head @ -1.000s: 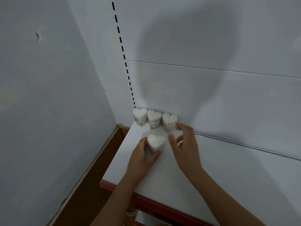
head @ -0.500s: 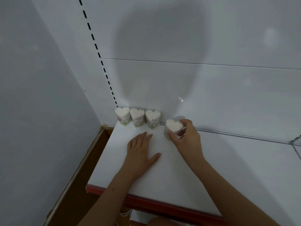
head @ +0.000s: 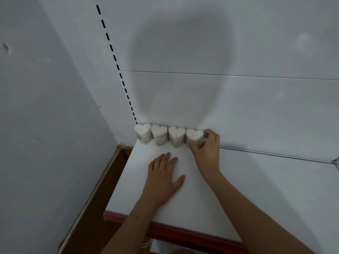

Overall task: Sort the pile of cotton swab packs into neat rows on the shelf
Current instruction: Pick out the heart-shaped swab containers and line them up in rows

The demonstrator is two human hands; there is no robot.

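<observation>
Three heart-shaped cotton swab packs (head: pixel 159 134) stand side by side against the back panel at the far left of the white shelf (head: pixel 247 189). A fourth heart-shaped pack (head: pixel 194 135) stands at the right end of that row, touching its neighbour. My right hand (head: pixel 207 152) grips this fourth pack, thumb at its front and fingers curled round its right side. My left hand (head: pixel 164 176) rests flat on the shelf in front of the row, fingers straight, holding nothing.
The shelf has a red front edge (head: pixel 165 229). A brown cardboard box (head: pixel 102 195) sits below at the left, beside the grey side wall. A slotted upright (head: pixel 117 66) runs up the back panel. A wire divider (head: pixel 336 161) shows at the far right.
My right hand carried the fourth pack back and left into the row's right end. My left hand, which held that pack a second ago, let go and now lies flat.
</observation>
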